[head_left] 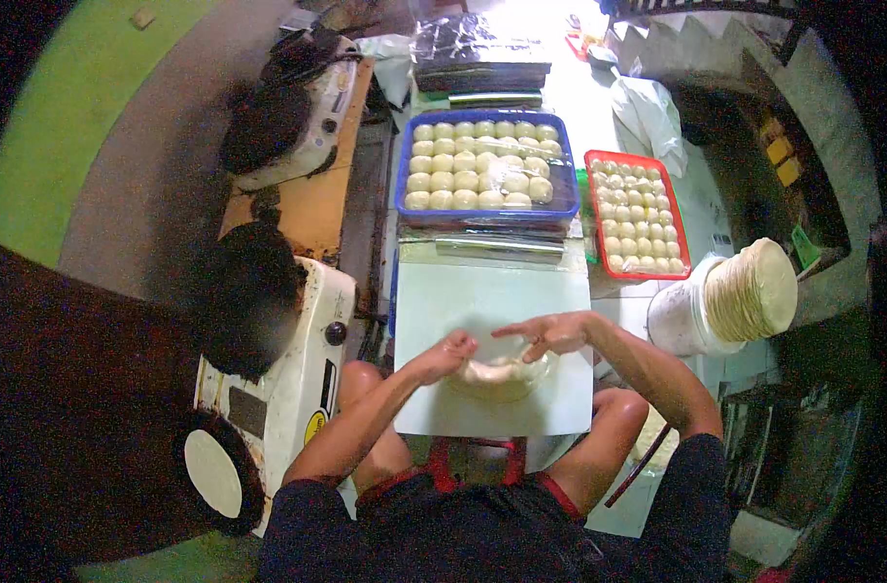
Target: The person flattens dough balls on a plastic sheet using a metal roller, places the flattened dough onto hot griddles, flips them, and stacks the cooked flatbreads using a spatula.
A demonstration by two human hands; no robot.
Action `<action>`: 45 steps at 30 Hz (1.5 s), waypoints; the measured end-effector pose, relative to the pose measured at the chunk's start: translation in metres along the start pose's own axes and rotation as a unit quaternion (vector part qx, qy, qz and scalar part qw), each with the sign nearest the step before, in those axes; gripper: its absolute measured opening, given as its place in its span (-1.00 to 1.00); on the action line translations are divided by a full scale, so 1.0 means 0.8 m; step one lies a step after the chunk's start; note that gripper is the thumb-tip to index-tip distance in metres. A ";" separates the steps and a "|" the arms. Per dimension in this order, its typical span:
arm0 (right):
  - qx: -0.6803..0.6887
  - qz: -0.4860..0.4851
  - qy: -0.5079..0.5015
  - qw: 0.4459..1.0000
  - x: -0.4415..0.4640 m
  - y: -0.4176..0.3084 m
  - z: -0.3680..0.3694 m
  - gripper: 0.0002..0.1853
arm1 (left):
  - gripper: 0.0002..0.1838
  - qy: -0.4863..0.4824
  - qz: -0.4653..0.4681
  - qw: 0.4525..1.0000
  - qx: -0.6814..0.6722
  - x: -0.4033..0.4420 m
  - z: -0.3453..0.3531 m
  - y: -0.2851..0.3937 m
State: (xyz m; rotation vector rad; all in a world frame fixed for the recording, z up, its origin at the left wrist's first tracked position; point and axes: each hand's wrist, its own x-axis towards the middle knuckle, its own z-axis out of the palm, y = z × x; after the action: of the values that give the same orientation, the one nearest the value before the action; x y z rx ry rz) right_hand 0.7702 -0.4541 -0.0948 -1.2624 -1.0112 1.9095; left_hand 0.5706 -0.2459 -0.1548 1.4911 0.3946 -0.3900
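Observation:
On the white board (434, 291) in front of me lies a thin, pale sheet of dough (497, 384), its far edge raised in a thicker fold. My left hand (446, 358) is closed, its fingers pinching the left end of that fold. At the right end, my right hand (558, 335) grips the dough edge with thumb and curled fingers, while its index finger points out to the left. The hands are slightly blurred, so the exact grip of the right one is partly hidden.
Beyond the board stands a blue tray (492, 216) of dough balls under clear film. A red tray (677, 238) of smaller balls is at right, near a white bucket (672, 316) topped by stacked dough rounds (750, 291). White machines (307, 360) stand left.

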 end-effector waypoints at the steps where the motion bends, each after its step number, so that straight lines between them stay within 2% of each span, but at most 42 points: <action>1: 0.010 0.019 -0.003 1.000 0.000 -0.009 0.013 -0.08 | -0.61 -0.063 -0.081 0.994 -0.029 -0.011 -0.004 -0.014; 2: 0.019 0.038 -0.005 0.999 0.000 -0.016 0.026 -0.11 | -0.62 -0.123 -0.160 0.978 -0.059 -0.019 -0.010 -0.027; 4: 0.012 0.044 -0.029 0.999 -0.009 -0.078 0.064 -0.13 | -0.66 -0.162 -0.218 0.951 -0.150 -0.072 -0.001 0.006; 5: 0.062 0.087 -0.037 0.994 -0.009 -0.110 0.081 -0.13 | -0.65 -0.188 -0.249 0.926 -0.215 -0.083 -0.003 -0.010; 7: -0.012 0.081 -0.056 0.995 0.017 -0.132 0.084 -0.15 | -0.62 -0.174 -0.226 0.939 -0.194 -0.134 -0.015 0.021; 8: -0.083 0.019 -0.058 0.995 0.039 -0.141 0.083 -0.18 | -0.61 -0.167 -0.216 0.944 -0.183 -0.157 -0.027 0.037; 9: -0.154 -0.043 -0.051 0.986 0.061 -0.150 0.081 -0.21 | -0.63 -0.138 -0.252 0.945 -0.156 -0.168 -0.048 0.043; 11: -0.154 0.016 -0.026 0.988 0.092 -0.232 0.101 -0.25 | -0.68 -0.091 -0.139 0.979 -0.117 -0.209 -0.107 0.058; 12: -0.187 0.015 -0.015 0.982 0.120 -0.263 0.095 -0.28 | -0.70 -0.066 -0.083 0.990 -0.094 -0.230 -0.143 0.067; 14: -0.284 -0.016 0.001 0.959 0.185 -0.317 0.074 -0.33 | -0.74 -0.036 -0.033 0.992 -0.117 -0.268 -0.229 0.096; 16: -0.262 -0.059 0.033 0.963 0.206 -0.418 0.101 -0.33 | -0.77 0.099 0.003 0.995 0.020 -0.322 -0.299 0.168; 18: -0.258 -0.167 0.058 0.950 0.256 -0.475 0.086 -0.28 | -0.70 0.194 0.059 0.969 0.139 -0.363 -0.375 0.225; 20: -0.278 -0.206 0.069 0.936 0.301 -0.525 0.078 -0.31 | -0.63 0.327 0.095 0.919 0.198 -0.400 -0.415 0.266; 21: -0.277 -0.248 0.073 0.926 0.322 -0.539 0.077 -0.38 | -0.61 0.350 0.109 0.902 0.226 -0.404 -0.446 0.266; 24: -0.475 -0.270 0.134 0.827 0.392 -0.540 0.067 -0.48 | -0.63 0.386 0.156 0.856 0.307 -0.408 -0.490 0.234; 25: -0.529 -0.346 0.172 0.756 0.423 -0.517 0.060 -0.59 | -0.63 0.396 0.156 0.845 0.324 -0.400 -0.499 0.206; 27: -0.735 -0.197 0.186 0.622 0.438 -0.485 0.081 -0.64 | -0.66 0.389 0.146 0.836 0.359 -0.394 -0.485 0.150; 28: -0.646 -0.182 0.129 0.730 0.430 -0.455 0.103 -0.66 | -0.68 0.372 0.136 0.838 0.375 -0.393 -0.464 0.117; 29: -0.675 -0.113 0.091 0.724 0.458 -0.405 0.093 -0.64 | -0.70 0.314 0.111 0.822 0.463 -0.384 -0.457 0.070; 30: -0.731 -0.208 0.056 0.647 0.476 -0.348 0.074 -0.54 | -0.72 0.249 0.086 0.795 0.546 -0.376 -0.449 0.026; 32: -0.707 -0.185 0.074 0.679 0.450 -0.333 0.099 -0.45 | -0.66 0.265 0.183 0.739 0.592 -0.387 -0.407 -0.014; 33: -0.649 -0.222 0.124 0.717 0.451 -0.345 0.103 -0.44 | -0.63 0.241 0.091 0.804 0.536 -0.408 -0.390 0.029; 35: -0.512 -0.279 0.222 0.781 0.471 -0.362 0.116 -0.43 | -0.60 0.373 0.158 0.745 0.531 -0.375 -0.412 0.030; 36: -0.508 -0.326 0.248 0.758 0.502 -0.358 0.115 -0.42 | -0.58 0.438 0.189 0.707 0.522 -0.353 -0.425 0.026; 37: -0.420 -0.352 0.207 0.811 0.549 -0.337 0.103 -0.40 | -0.55 0.440 0.155 0.687 0.557 -0.322 -0.443 0.023; 38: -0.494 -0.300 0.231 0.783 0.572 -0.337 0.104 -0.38 | -0.48 0.471 0.099 0.729 0.487 -0.289 -0.450 0.029; 40: -0.625 -0.181 0.275 0.707 0.605 -0.336 0.103 -0.38 | -0.43 0.483 -0.002 0.733 0.479 -0.259 -0.466 0.022; 41: -0.645 -0.187 0.292 0.681 0.615 -0.341 0.091 -0.39 | -0.41 0.471 -0.054 0.776 0.416 -0.252 -0.476 0.025; 44: -0.673 -0.237 0.345 0.610 0.612 -0.378 0.078 -0.42 | -0.41 0.526 -0.048 0.686 0.501 -0.254 -0.504 0.042; 45: -0.676 -0.257 0.364 0.587 0.602 -0.389 0.080 -0.43 | -0.43 0.557 0.033 0.632 0.538 -0.261 -0.503 0.052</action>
State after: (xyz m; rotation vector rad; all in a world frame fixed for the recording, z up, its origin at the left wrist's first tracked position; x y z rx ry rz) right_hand 0.5721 0.0837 -0.0309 -1.8547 -2.0372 -0.2494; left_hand 0.4024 0.1597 -0.0347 2.8566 1.2186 0.6000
